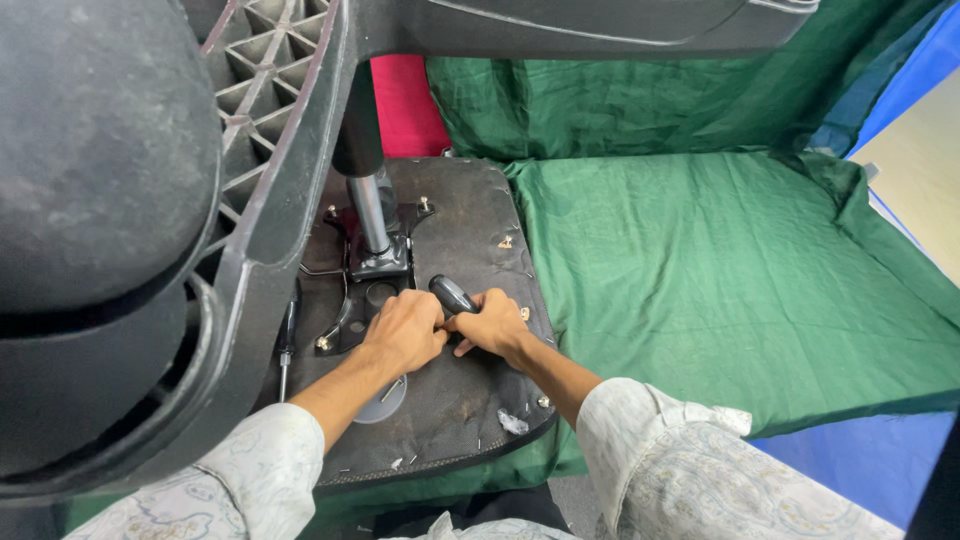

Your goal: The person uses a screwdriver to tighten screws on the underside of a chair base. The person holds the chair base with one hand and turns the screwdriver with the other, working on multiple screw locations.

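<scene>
An upturned office chair seat (470, 215) lies with its dark underside facing up on a green cloth. A black metal mounting plate (350, 300) with a chrome gas cylinder (372, 212) is bolted to it. My left hand (403, 333) and my right hand (492, 322) meet over the plate's near right corner. Both are closed around a tool with a black handle (451, 294) that sticks up between them. The tool's tip is hidden under my fingers.
The chair's black star base and a caster (110, 200) loom close at the left. A screwdriver (288, 335) lies on the seat's left edge. Green cloth (720, 290) spreads to the right, over a blue sheet (850, 460). A red cushion (405, 100) stands behind.
</scene>
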